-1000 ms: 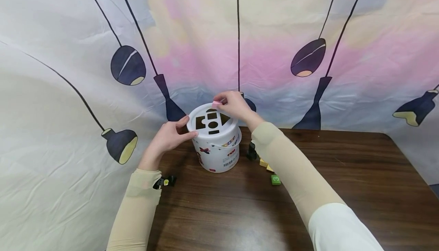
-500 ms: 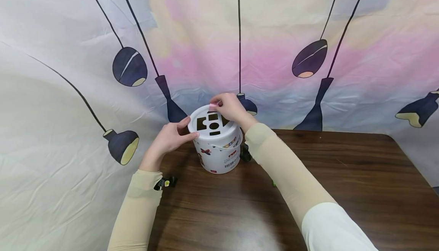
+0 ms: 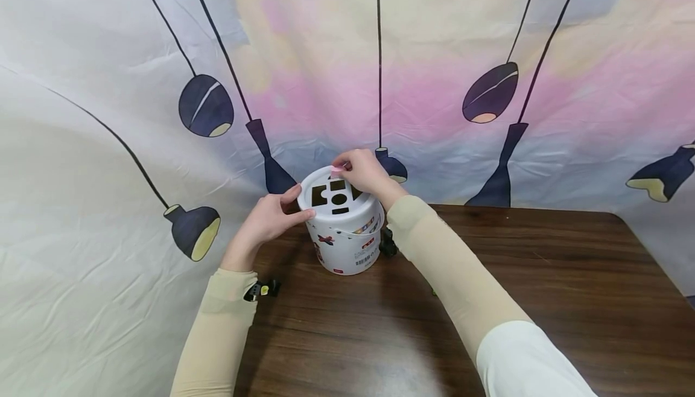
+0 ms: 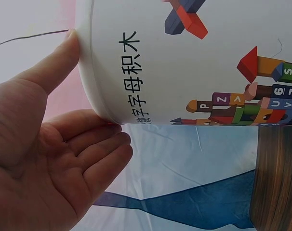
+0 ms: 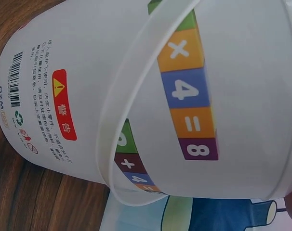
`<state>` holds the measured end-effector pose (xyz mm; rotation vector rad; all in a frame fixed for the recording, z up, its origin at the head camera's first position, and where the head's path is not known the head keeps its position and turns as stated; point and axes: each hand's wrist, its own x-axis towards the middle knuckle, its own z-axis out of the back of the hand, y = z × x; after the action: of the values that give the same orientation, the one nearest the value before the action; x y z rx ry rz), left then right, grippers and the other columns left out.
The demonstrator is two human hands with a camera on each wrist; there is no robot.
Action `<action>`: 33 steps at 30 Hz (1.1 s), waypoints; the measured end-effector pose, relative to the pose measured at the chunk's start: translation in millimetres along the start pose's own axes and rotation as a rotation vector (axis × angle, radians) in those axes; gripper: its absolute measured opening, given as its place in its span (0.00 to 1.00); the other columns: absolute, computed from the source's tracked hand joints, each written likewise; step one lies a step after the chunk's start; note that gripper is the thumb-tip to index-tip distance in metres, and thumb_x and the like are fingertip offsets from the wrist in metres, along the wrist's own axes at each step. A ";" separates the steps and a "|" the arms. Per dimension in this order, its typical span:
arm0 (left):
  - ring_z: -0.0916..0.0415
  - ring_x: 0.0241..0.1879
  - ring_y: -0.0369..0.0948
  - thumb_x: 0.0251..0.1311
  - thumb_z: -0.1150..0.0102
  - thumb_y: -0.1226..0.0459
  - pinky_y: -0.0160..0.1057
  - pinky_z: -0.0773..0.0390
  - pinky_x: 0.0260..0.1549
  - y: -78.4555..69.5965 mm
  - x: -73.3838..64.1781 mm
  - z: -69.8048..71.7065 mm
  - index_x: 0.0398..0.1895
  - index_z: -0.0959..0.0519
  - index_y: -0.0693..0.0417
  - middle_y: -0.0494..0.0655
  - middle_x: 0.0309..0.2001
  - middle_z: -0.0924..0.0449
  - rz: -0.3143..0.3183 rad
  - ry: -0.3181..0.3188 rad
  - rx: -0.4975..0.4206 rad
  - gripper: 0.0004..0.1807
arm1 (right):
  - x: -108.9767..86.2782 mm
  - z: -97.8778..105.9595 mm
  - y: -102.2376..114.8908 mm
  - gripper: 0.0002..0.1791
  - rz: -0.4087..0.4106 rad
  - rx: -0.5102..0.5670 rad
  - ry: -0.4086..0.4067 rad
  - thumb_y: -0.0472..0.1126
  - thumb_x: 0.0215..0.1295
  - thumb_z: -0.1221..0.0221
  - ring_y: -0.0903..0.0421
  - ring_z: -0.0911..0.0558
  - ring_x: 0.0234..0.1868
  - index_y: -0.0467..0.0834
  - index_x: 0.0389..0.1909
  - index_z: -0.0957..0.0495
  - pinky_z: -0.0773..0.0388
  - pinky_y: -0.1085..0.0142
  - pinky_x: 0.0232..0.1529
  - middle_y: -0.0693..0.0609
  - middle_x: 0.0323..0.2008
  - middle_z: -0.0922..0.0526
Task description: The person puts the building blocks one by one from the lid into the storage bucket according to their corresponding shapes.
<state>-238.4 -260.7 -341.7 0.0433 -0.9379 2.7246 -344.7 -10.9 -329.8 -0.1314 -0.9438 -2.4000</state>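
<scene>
A white bucket [image 3: 347, 246] with printed blocks and letters on its side stands upright on the table. Several shaped holes are cut in its white lid [image 3: 306, 199]. My left hand [image 3: 269, 215] holds the lid's left rim, thumb toward the front and fingers toward the back; in the left wrist view the thumb [image 4: 64, 57] touches the rim and the other fingers bend loosely beside it. With thumb and fingertips my right hand [image 3: 365, 171] pinches a small pink block [image 3: 336, 172] at the hole near the lid's back edge. The right wrist view shows the bucket's side and pale handle [image 5: 136, 82].
The brown wooden table [image 3: 543, 276] spreads right and forward. A fabric backdrop [image 3: 434, 41] with painted lamps hangs close behind the bucket. A dark object [image 3: 388, 243] sits right of the bucket, and a sliver of green block [image 3: 434, 291] peeks past the right sleeve.
My right hand has brought the pink block slightly left and down to the back hole, and its forearm now covers the yellow blocks. The left hand keeps its hold on the rim.
</scene>
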 end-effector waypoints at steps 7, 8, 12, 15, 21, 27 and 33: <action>0.40 0.79 0.53 0.69 0.28 0.47 0.59 0.36 0.75 4.1 -2.3 -2.9 0.81 0.37 0.60 0.53 0.79 0.37 0.006 0.006 0.001 0.47 | -14.2 6.6 -6.4 0.17 -0.010 0.081 0.006 0.39 0.79 0.39 0.51 0.16 0.59 0.44 0.64 0.14 0.18 0.56 0.59 0.48 0.59 0.13; 0.40 0.79 0.53 0.69 0.28 0.47 0.58 0.36 0.75 5.1 -2.7 -3.1 0.81 0.37 0.60 0.53 0.80 0.37 0.008 0.006 -0.001 0.47 | -17.0 8.6 -8.5 0.17 -0.013 0.096 0.003 0.40 0.80 0.39 0.51 0.16 0.59 0.44 0.64 0.15 0.18 0.56 0.60 0.48 0.59 0.13; 0.40 0.80 0.52 0.68 0.28 0.47 0.58 0.37 0.76 7.9 -2.7 -2.8 0.81 0.36 0.61 0.54 0.80 0.37 0.004 -0.010 -0.007 0.47 | -28.1 19.5 -21.3 0.17 -0.006 0.159 -0.065 0.42 0.79 0.37 0.50 0.14 0.57 0.44 0.63 0.14 0.18 0.55 0.59 0.48 0.57 0.12; 0.40 0.80 0.53 0.69 0.28 0.47 0.58 0.37 0.76 8.6 -1.5 -1.9 0.81 0.37 0.61 0.54 0.80 0.37 0.002 -0.012 0.004 0.47 | -40.0 27.7 -37.0 0.16 -0.010 0.202 -0.114 0.44 0.79 0.37 0.50 0.14 0.56 0.44 0.62 0.13 0.17 0.54 0.57 0.48 0.57 0.11; 0.40 0.79 0.53 0.69 0.28 0.47 0.57 0.37 0.76 9.1 2.5 -0.2 0.81 0.37 0.62 0.55 0.80 0.37 -0.004 -0.012 -0.002 0.47 | -70.0 35.5 -77.7 0.16 -0.030 0.248 -0.166 0.44 0.78 0.36 0.48 0.14 0.54 0.42 0.60 0.13 0.16 0.50 0.54 0.47 0.55 0.11; 0.39 0.79 0.53 0.69 0.28 0.47 0.58 0.37 0.76 13.0 3.2 0.7 0.81 0.37 0.61 0.54 0.79 0.36 0.001 -0.014 0.014 0.47 | -104.9 30.3 -114.3 0.15 -0.060 0.277 -0.134 0.43 0.78 0.36 0.46 0.14 0.53 0.42 0.59 0.12 0.15 0.49 0.51 0.44 0.54 0.11; 0.39 0.79 0.52 0.68 0.28 0.46 0.58 0.37 0.76 15.6 4.4 0.7 0.81 0.36 0.60 0.53 0.79 0.35 0.000 -0.021 0.022 0.47 | -136.1 25.4 -140.0 0.17 -0.112 0.277 -0.088 0.44 0.80 0.37 0.45 0.14 0.55 0.41 0.62 0.14 0.16 0.47 0.54 0.43 0.57 0.12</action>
<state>-246.7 -271.9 -350.1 0.0764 -0.9141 2.7397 -306.5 152.4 -433.2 -0.0832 -1.3456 -2.3503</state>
